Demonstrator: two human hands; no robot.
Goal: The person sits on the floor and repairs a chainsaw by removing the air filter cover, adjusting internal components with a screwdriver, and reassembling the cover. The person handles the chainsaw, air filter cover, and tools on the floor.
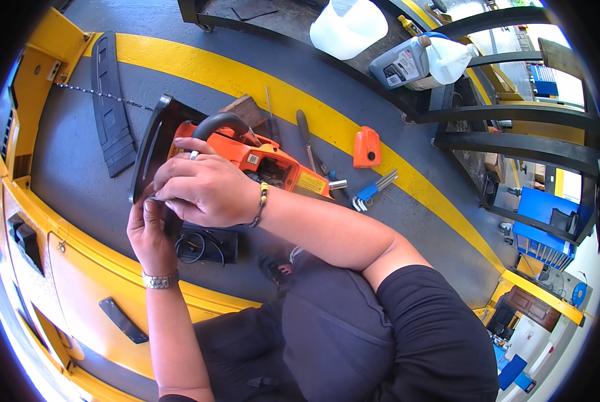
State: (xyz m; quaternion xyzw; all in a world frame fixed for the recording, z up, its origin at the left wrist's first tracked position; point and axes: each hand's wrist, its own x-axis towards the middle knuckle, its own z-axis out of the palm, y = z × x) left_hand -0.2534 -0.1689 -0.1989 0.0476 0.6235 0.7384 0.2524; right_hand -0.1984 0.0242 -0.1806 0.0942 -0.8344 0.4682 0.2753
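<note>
An orange chainsaw (280,164) with a black front hand guard (154,144) lies on the grey floor, and its saw chain (105,96) stretches out to the far left. Right by the guard's near end, my two hands meet. My left hand (154,238) is closed, with thumb and fingertips pinched on a small greyish piece too hidden to name. Fingers curled, my right hand (209,184) is closed at the same spot and covers part of the saw body. Whether the piece is attached to the saw cannot be seen.
Beyond the saw lie a long black bar cover (109,100), a dark-handled tool (303,127), an orange cover (367,147) and blue-held hex keys (375,189). A phone (124,320) rests on the yellow frame. Bottles (400,63) stand on a dark metal rack at the back right.
</note>
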